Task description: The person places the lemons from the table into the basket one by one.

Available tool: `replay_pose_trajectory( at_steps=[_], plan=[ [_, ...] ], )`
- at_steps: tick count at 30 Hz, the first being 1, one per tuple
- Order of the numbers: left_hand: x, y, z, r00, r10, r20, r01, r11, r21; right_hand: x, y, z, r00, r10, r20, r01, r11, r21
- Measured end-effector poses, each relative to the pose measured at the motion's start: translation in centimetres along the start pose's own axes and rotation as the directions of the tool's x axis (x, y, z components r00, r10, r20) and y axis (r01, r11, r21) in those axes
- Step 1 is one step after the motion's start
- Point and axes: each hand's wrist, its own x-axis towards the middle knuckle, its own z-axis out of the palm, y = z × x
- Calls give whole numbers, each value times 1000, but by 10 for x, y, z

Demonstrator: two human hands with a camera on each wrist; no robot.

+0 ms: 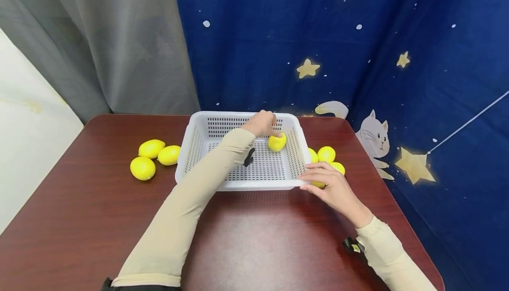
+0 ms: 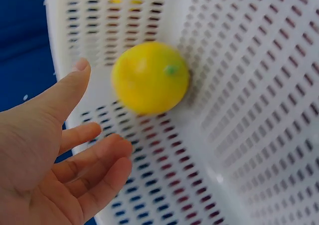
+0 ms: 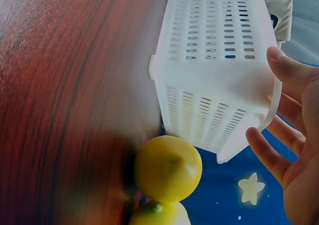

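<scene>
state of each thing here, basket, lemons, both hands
white perforated plastic basket: upright on the table, one lemon inside
yellow lemon in basket: loose at the left fingertips
left hand: open
right hand: open, against the basket's corner
three yellow lemons: left of basket, untouched

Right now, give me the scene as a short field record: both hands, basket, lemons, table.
left hand: open, fingers straight, just above the yellow lemon in the basket
right hand: open, at the basket's near right corner
basket: white perforated plastic basket, one lemon inside near the far right
lemons left of basket: three, on the table
lemons right of basket: at least three, partly hidden
table: dark red-brown wooden table
</scene>
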Motion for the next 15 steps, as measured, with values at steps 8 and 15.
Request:
replay_pose_trajectory(
  at_steps=[8, 15],
  plan=[
    [-12, -8, -42, 998, -11, -68, 7, 999, -54, 1, 2, -1, 1000, 0, -8, 0, 1000, -12],
    [-23, -20, -62, 995, -52, -87, 44, 995, -85, 0, 1, 0, 1000, 14, -5, -14, 1000, -7]
  ],
)
